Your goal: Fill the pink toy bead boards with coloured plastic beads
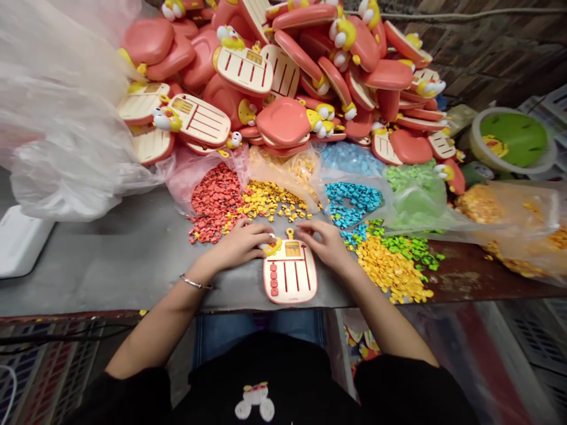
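Note:
A red-and-cream toy panel [290, 274] with slotted rows lies flat at the table's near edge; a column of red buttons fills its left slot. My left hand [241, 243], with a bracelet on the wrist, curls its fingers over the panel's upper left corner beside a yellow figure. My right hand [325, 242] rests on the panel's upper right edge, fingers bent and partly spread. Loose buttons lie just beyond both hands: red buttons [215, 203], yellow buttons [272, 200], blue buttons [352, 200], green buttons [410, 245] and more yellow buttons [392, 271].
A big pile of red toy cases [283, 71] fills the back of the grey table [115, 265]. Clear plastic bags [57, 118] bulge at the left. A white box [20, 239] sits at the far left, a green-lidded tub [514, 139] and bagged orange pieces [518, 227] at the right.

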Demonstrator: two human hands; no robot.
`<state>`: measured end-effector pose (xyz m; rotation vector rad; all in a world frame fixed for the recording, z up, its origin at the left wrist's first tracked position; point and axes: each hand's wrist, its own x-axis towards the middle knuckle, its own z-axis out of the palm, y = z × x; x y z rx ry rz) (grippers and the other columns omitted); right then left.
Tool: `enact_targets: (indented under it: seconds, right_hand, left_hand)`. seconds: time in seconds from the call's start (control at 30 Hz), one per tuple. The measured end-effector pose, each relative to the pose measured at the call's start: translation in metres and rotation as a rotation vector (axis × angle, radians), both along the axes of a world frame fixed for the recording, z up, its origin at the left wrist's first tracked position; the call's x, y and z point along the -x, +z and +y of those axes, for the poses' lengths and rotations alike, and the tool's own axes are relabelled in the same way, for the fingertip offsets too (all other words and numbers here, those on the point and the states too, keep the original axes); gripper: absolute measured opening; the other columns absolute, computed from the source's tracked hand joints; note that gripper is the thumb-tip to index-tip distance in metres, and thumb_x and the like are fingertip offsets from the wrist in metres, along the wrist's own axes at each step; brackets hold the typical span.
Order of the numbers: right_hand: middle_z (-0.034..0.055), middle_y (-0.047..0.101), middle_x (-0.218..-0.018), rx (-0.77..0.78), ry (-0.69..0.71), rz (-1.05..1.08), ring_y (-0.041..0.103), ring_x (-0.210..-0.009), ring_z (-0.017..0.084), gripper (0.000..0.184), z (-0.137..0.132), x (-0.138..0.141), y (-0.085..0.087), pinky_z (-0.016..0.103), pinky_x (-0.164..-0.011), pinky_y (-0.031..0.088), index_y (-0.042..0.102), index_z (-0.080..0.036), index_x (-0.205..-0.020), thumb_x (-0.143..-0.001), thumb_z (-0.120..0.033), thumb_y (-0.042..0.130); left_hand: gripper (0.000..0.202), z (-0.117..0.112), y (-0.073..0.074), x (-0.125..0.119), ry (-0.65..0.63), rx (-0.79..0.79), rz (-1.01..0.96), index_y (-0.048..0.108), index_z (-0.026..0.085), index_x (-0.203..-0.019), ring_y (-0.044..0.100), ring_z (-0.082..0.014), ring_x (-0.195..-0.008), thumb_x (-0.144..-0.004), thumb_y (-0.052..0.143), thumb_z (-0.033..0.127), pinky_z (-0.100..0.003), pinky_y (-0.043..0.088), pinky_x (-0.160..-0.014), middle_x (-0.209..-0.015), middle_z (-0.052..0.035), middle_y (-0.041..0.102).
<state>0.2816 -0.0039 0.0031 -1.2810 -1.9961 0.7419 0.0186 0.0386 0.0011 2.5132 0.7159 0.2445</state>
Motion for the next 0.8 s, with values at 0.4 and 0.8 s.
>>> enact_targets:
  seconds: [0.4,0.8]
  right_hand:
    - [0.008,0.062,-0.103,-0.132,-0.006,-0.211,0.061,-0.095,0.02,0.024,0.021,-0.003,-0.016,0.033,-0.082,0.052,0.068,-0.021,-0.104,-0.093,-0.012,0.048]
    - [0.0103,0.069,-0.094,-0.151,0.017,-0.293,0.061,-0.089,0.023,0.025,-0.03,-0.013,-0.015,0.037,-0.079,0.051,0.071,-0.02,-0.1,-0.099,-0.025,0.047]
  left_hand:
    - [0.022,-0.001,-0.001,0.001,0.008,0.0,-0.013,0.064,0.025,-0.115,0.057,-0.0215,-0.115,-0.096,0.055,0.032,-0.037,0.027,-0.096,-0.129,-0.0057,0.063]
    - [0.024,0.0,-0.003,0.002,-0.011,-0.04,-0.009,0.062,0.025,-0.118,0.058,-0.0221,-0.114,-0.098,0.053,0.035,-0.038,0.026,-0.093,-0.129,-0.0062,0.063]
